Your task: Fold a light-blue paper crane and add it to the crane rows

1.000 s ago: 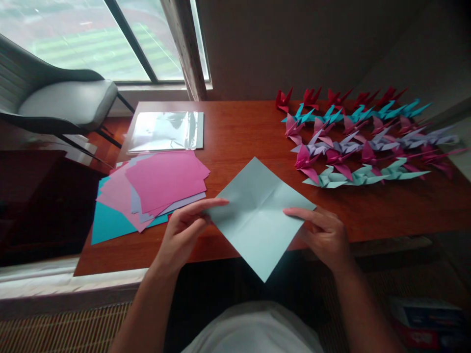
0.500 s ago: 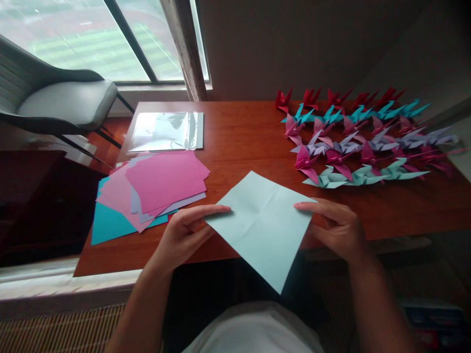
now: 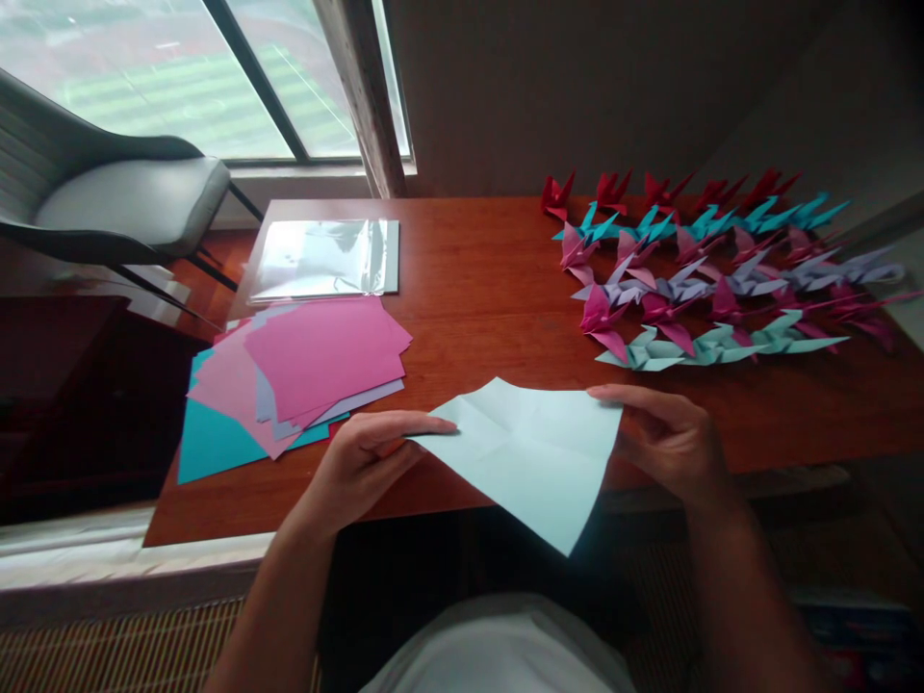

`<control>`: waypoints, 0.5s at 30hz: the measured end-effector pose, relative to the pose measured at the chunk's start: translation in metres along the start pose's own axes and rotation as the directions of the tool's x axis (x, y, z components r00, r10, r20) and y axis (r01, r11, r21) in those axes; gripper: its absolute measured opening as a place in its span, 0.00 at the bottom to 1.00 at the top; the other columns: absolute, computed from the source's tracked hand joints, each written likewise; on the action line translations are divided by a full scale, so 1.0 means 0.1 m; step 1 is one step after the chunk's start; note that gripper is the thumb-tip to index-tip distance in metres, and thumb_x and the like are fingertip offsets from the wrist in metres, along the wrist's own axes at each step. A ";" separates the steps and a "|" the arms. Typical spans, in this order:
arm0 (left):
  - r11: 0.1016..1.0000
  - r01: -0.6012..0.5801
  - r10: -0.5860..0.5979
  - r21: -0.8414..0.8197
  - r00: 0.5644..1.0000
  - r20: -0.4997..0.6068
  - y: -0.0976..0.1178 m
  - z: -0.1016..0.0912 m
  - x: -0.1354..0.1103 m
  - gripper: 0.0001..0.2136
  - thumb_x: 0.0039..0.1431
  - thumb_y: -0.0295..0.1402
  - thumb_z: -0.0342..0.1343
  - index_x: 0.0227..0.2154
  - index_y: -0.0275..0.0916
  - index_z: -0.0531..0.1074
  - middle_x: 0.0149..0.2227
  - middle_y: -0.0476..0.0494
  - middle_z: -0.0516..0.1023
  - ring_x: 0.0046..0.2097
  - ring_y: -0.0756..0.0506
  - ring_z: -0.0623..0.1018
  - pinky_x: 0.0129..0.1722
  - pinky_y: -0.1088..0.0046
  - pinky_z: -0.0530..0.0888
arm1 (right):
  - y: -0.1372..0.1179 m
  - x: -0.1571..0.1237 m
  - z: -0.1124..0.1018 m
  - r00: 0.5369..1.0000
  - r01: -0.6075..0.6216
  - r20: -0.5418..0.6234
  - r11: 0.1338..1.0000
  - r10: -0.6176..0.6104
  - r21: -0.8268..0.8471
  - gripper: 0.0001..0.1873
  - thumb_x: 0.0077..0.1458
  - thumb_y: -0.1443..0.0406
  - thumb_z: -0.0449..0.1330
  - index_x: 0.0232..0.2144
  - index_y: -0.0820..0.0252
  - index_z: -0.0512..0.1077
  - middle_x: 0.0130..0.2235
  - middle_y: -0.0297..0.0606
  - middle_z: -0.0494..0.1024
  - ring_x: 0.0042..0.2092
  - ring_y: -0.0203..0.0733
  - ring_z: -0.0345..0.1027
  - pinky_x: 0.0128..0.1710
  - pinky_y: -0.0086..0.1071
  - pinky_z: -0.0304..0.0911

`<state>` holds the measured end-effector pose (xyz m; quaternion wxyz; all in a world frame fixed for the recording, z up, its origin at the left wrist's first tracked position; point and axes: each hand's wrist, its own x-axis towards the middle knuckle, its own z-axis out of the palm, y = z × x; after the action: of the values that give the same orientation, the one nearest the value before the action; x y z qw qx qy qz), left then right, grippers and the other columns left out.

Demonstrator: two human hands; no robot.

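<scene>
Two opp. corners of your mint sheet (image 3: 534,452) are pinched, L hand (image 3: 361,462) & R hand (image 3: 671,443), over bench (image 3: 469,269) edge: creased, unshaped. Six rows of birds (image 3: 654,353) done; flat pile (image 3: 332,351) left.

Wears a plain top (image 3: 516,645), white shading to pale grey, rounded at the front like a shallow dome and cut off by the lower edge of the view. Looks soft and matt in the cloth, with faint folds toward the sides. Beyond the top, shows near-black clothing (image 3: 404,568) over the lap, too deep in shadow to make out seams or weave. Has a bare left forearm (image 3: 278,582) and a bare right forearm (image 3: 736,592), both tapering to narrower wrists. Has an uncovered left hand (image 3: 368,457) and right hand (image 3: 671,438), with long, slender fingers (image 3: 411,422) and rounded tips.
</scene>
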<state>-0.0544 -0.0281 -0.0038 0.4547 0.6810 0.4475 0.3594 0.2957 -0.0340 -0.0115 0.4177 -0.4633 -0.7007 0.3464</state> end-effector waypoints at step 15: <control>0.999 -0.030 0.029 -0.041 0.999 -0.046 0.03 0.00 0.01 0.09 0.59 0.32 0.63 0.42 0.45 0.84 0.40 0.39 0.86 0.40 0.41 0.85 0.43 0.68 0.81 | -0.01 0.02 -0.01 0.998 0.050 0.035 0.998 -0.051 0.033 0.07 0.57 0.60 0.68 0.40 0.47 0.82 0.38 0.36 0.86 0.40 0.47 0.82 0.40 0.37 0.78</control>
<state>-0.0535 -0.0281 -0.0012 0.4531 0.6697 0.4400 0.3905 0.2958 -0.0322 -0.0092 0.4210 -0.4323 -0.7139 0.3552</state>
